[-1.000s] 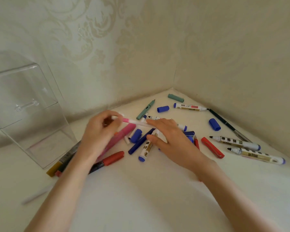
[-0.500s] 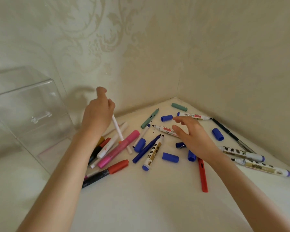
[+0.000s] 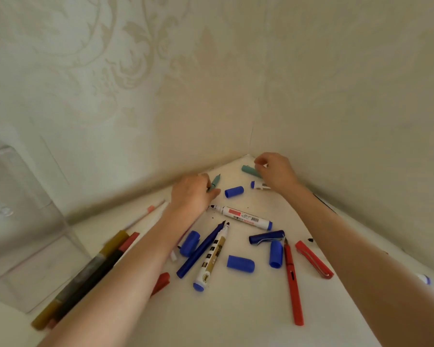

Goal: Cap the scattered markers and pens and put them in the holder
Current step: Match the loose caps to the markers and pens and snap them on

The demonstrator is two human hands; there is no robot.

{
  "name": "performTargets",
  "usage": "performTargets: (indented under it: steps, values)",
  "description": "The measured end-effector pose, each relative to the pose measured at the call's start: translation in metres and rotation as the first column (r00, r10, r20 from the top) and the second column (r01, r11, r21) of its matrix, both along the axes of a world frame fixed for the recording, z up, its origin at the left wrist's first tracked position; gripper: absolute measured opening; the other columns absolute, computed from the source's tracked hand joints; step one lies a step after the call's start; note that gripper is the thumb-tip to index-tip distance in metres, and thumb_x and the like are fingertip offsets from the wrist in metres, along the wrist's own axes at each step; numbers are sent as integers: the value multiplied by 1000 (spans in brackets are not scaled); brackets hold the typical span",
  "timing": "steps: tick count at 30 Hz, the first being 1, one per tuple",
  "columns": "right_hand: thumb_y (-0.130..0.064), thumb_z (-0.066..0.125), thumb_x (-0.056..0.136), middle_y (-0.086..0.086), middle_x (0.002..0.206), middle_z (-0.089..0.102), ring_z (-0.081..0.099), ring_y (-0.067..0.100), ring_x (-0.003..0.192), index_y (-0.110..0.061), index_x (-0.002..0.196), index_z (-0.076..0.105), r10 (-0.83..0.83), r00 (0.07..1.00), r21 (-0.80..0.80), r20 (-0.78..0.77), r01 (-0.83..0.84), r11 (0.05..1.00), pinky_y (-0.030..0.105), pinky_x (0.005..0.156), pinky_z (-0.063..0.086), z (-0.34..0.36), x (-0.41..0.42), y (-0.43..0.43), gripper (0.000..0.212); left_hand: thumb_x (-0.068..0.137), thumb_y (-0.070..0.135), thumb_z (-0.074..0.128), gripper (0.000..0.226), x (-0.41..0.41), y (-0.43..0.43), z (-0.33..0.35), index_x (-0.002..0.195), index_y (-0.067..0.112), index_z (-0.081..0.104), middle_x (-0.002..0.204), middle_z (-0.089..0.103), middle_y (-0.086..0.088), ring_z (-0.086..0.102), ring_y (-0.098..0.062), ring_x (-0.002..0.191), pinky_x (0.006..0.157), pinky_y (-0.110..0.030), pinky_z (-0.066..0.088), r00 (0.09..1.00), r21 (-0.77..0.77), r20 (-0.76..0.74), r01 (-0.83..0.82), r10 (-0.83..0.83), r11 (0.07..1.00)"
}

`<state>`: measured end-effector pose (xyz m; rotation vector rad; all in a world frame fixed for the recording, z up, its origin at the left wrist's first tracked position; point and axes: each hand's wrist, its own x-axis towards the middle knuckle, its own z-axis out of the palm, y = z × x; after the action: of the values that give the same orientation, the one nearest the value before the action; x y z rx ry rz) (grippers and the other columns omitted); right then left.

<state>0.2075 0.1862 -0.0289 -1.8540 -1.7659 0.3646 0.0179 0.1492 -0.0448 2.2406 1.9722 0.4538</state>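
Note:
My left hand (image 3: 192, 195) grips the lower part of an uncapped teal pen (image 3: 216, 182) near the back wall. In the far corner my right hand (image 3: 277, 172) has its fingers curled over the right end of the teal cap (image 3: 248, 169), pinching it. The clear plastic holder (image 3: 23, 236) stands at the left. An uncapped white marker with a red label (image 3: 244, 217), a blue pen body (image 3: 201, 249) and a white marker with a black and gold label (image 3: 212, 256) lie between my arms. Blue caps (image 3: 234, 191) (image 3: 240, 263) lie loose among them.
A red pen (image 3: 292, 279), a red cap (image 3: 313, 262) and a dark blue clip cap (image 3: 266, 237) lie under my right arm. Mustard, black and red markers (image 3: 85, 276) lie against the holder. A white pen with a pink band (image 3: 148, 213) rests by the wall. Walls close in the corner.
My left hand has let go of the white pen and dropped onto the teal pen. My right hand has moved from the middle of the pile back to the teal cap in the corner.

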Motion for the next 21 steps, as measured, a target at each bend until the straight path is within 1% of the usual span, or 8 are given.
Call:
performTargets:
  steps: [4, 6, 8, 10, 13, 15, 18, 21]
  values:
    - [-33, 56, 89, 12, 90, 64, 59, 28, 88, -8, 94, 66, -6, 971, -153, 238, 43, 987, 32, 73, 48, -10, -6, 35, 28, 88, 36, 56, 24, 1, 14, -4, 96, 15, 64, 93, 66, -3, 60, -21, 88, 74, -32, 47, 992, -51, 30, -119, 121, 992]
    - [-25, 53, 89, 9, 94, 64, 58, 27, 89, -9, 99, 66, 1, 912, -144, 410, 63, 988, 30, 68, 44, -15, -8, 39, 23, 88, 34, 56, 20, 2, 17, -5, 93, 17, 64, 90, 66, -2, 60, -20, 87, 75, -32, 46, 988, -68, 33, -149, 152, 986]
    - [-19, 50, 89, 10, 101, 65, 56, 28, 94, -10, 101, 64, -13, 886, -89, 464, 62, 994, 29, 68, 39, -17, -7, 41, 21, 90, 31, 53, 19, 3, 17, -2, 92, 15, 64, 86, 65, -2, 60, -21, 85, 75, -32, 46, 984, -74, 52, -164, 169, 984]
    - [-21, 49, 92, 13, 105, 65, 56, 30, 99, -11, 105, 61, -1, 924, -43, 383, 19, 999, 32, 76, 41, -10, -7, 38, 20, 93, 27, 48, 20, 2, 14, 4, 98, 12, 60, 88, 62, -3, 60, -23, 87, 73, -33, 45, 980, -51, 128, -149, 155, 987]
    - [-23, 53, 92, 12, 101, 64, 58, 26, 87, -10, 108, 59, 78, 996, 41, 36, -80, 996, 34, 77, 46, 12, -8, 16, 22, 95, 23, 48, 18, -6, -2, 20, 105, 10, 54, 94, 61, -4, 60, -24, 85, 68, -34, 47, 951, 58, 306, -70, 49, 996]
    - [-23, 54, 92, 7, 92, 62, 54, 20, 76, -12, 107, 61, 145, 978, 86, -152, -133, 987, 26, 64, 44, 26, -9, -14, 20, 93, 20, 51, 14, -14, -20, 29, 103, 10, 54, 92, 63, -5, 61, -23, 81, 71, -36, 52, 897, 146, 442, -35, -33, 989]
    - [-22, 56, 91, -2, 92, 63, 59, 15, 87, -21, 104, 62, 221, 890, 118, -399, -189, 975, 24, 75, 46, 30, -7, -65, 15, 93, 18, 50, 13, -24, -56, 32, 104, 11, 54, 92, 60, 0, 58, -13, 78, 66, -20, 48, 857, 281, 486, 29, -168, 959]
    - [-21, 56, 91, -18, 94, 62, 58, -1, 88, -32, 102, 60, 290, 867, 187, -405, -232, 955, 13, 74, 45, 28, -6, -107, 17, 93, 21, 50, 15, -30, -87, 27, 106, 16, 53, 93, 56, 9, 52, 1, 76, 64, -10, 45, 869, 316, 454, 48, -196, 948]
